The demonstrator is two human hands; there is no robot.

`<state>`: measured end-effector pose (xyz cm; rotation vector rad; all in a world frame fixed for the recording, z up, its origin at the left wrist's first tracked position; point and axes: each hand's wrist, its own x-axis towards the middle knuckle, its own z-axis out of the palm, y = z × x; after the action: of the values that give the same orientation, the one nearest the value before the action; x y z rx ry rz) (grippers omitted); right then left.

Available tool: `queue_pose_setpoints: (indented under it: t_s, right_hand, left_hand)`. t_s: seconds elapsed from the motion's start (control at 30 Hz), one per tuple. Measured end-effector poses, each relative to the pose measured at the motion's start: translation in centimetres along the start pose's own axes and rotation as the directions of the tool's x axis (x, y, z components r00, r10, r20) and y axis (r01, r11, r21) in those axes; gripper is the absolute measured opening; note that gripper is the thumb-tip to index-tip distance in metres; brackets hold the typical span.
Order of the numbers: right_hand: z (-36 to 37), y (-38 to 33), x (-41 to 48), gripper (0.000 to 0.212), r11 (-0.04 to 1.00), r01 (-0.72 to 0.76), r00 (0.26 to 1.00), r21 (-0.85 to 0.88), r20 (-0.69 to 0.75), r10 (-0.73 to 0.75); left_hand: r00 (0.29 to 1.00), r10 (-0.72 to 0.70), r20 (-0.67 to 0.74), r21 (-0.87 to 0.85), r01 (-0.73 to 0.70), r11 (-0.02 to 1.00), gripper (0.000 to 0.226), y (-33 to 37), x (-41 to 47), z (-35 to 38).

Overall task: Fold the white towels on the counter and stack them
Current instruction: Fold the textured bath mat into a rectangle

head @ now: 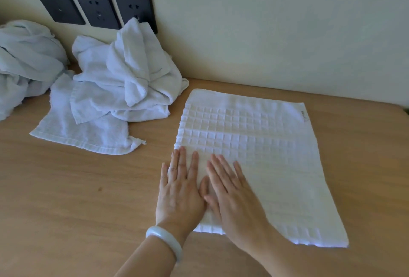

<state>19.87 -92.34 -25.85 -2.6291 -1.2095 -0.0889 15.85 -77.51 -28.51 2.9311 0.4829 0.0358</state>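
On the wooden counter (88,188), we press our left hand (179,190) and right hand (234,197) flat, fingers straight, on a spread towel (265,143), probably smoothing it for folding, crumpled towels (124,81) heaped beside it.

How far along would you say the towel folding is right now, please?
Early on: no folded stack is in view. In hand: the left hand and right hand lie flat on one waffle-weave towel spread on the counter. Remaining: the crumpled towels heaped by the wall sockets, plus another bundle at the far left.
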Motion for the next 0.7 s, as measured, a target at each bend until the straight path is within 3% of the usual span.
queue_pose_setpoints:
  t_s: [0.07, 0.17, 0.4, 0.5, 0.6, 0.63, 0.7]
  right_hand:
    - [1.1, 2.3, -1.7, 0.059, 0.99, -0.117, 0.992, -0.074, 0.044, 0.121]
    - [-0.1, 8.1, -2.8, 0.064, 0.914, -0.387, 0.918, -0.123, 0.048, 0.395]
    - [-3.2, 16.7, -7.5, 0.087, 0.644, -0.762, 0.637, -0.068, 0.098, 0.764]
    - [-4.7, 17.0, -6.8, 0.08, 0.682, -0.722, 0.68, -0.116, 0.061, 0.73]
    - [-6.8, 16.8, -3.5, 0.057, 0.684, -0.725, 0.682, 0.077, -0.057, 0.729]
    - [-7.3, 17.3, -1.9, 0.054, 0.635, -0.746, 0.635, 0.201, -0.075, 0.769]
    - [-8.4, 18.2, 1.4, 0.049, 0.414, -0.79, 0.486, 0.452, 0.052, 0.872]
  left_hand:
    - [1.0, 0.006, -0.007, -0.005, -0.006, 1.0, 0.065, -0.2, -0.1, -0.1]
    - [1.0, 0.021, 0.01, -0.013, -0.021, 1.0, 0.064, -0.4, -0.2, -0.3]
    - [0.999, 0.028, 0.026, -0.026, -0.027, 0.999, 0.065, -0.2, -0.5, -0.6]
    - [0.999, 0.049, 0.025, -0.032, -0.048, 0.998, 0.065, -0.3, -0.2, -0.8]
    - [0.998, 0.067, 0.007, -0.131, -0.065, 0.989, 0.061, -0.6, 1.5, -2.4]
    - [0.999, 0.028, 0.042, -0.208, -0.019, 0.978, 0.061, -0.7, 2.8, -3.2]
    - [0.983, -0.121, 0.135, -0.323, 0.159, 0.933, 0.063, -0.9, 6.2, -4.6]
